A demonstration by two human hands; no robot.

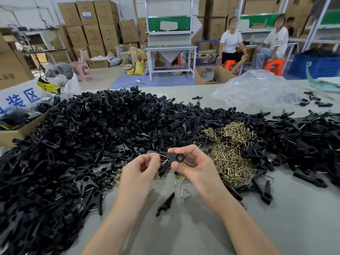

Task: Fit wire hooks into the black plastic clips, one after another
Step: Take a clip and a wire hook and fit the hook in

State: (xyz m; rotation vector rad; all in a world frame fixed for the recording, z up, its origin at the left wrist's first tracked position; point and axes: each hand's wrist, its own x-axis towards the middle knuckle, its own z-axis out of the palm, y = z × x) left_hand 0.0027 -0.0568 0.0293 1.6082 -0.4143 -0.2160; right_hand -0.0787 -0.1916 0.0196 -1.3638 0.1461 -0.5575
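Stacks of brown cardboard boxes [92,28] rose against the pale back wall [18,4], under even, bright indoor light. A white workbench [171,47] with a green back panel [152,24] stood on a blue floor mat [156,80], with a pink stool [81,69] to its left on the grey floor [104,72]. To its right, two people [231,41] sat on orange stools [274,65] near a blue crate [316,66].
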